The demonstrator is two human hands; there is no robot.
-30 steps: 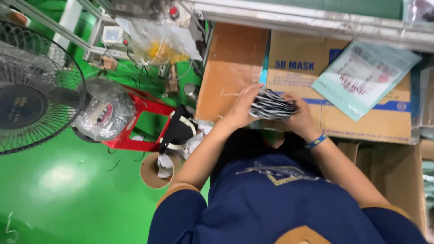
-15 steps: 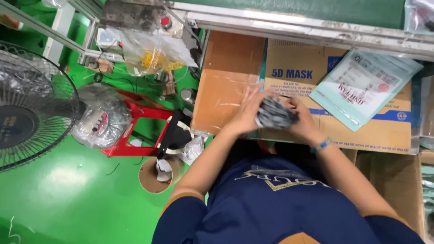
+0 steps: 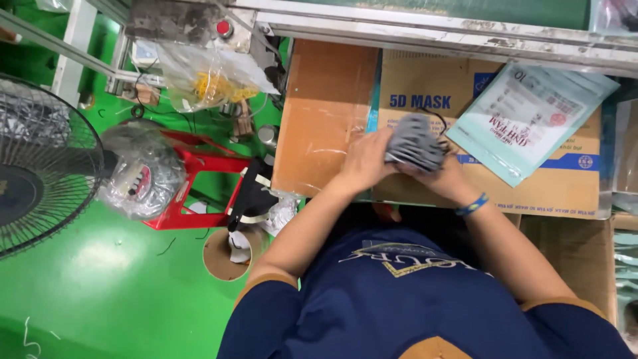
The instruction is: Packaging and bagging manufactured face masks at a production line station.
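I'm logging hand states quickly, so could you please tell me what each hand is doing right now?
Left hand: closed on the grey stack of masks.
Right hand: closed on the same stack from the other side.

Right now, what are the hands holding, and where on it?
Both hands hold one stack of grey masks: the left hand grips its left end, and the right hand supports it from below on the right.

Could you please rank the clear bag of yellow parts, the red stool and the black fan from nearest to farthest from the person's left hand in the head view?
From the left hand:
1. Clear bag of yellow parts, upper left.
2. Red stool, left, on the floor.
3. Black fan, far left edge.
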